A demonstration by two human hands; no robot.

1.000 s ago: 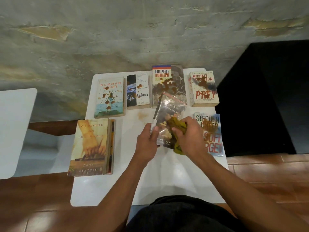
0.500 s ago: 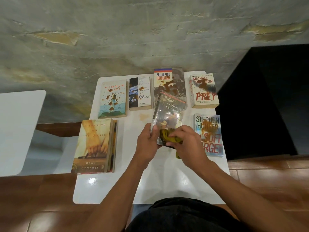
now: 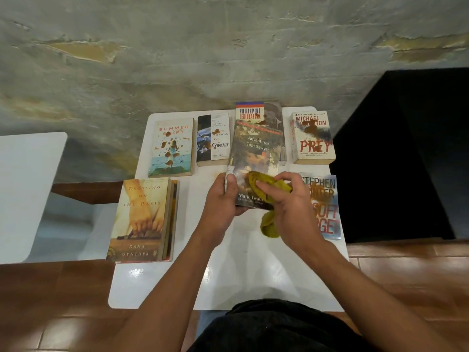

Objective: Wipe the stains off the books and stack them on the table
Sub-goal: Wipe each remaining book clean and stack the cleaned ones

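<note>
Above the white table (image 3: 243,275), the left hand (image 3: 221,199) grips the spine edge of "The Adventures of Tom Sawyer" book (image 3: 256,153), by Mark Twain, while the right hand (image 3: 291,201) pinches a yellow cloth (image 3: 264,181) against its cover. Stained books lie around: "Summer Shift" (image 3: 171,147), "Contact" (image 3: 213,139), "Prey" (image 3: 313,137). At left, "Crossing on the Paris" (image 3: 140,219) tops a stack.

White table (image 3: 243,275) w/ 6 books (image 3: 313,138) flat.

Our body, as catalogued: two bare forearms, no sleeves reaching them; hands, left (image 3: 220,202) and right (image 3: 291,201), without gloves, rings or watch; black garment (image 3: 274,329) below.
</note>
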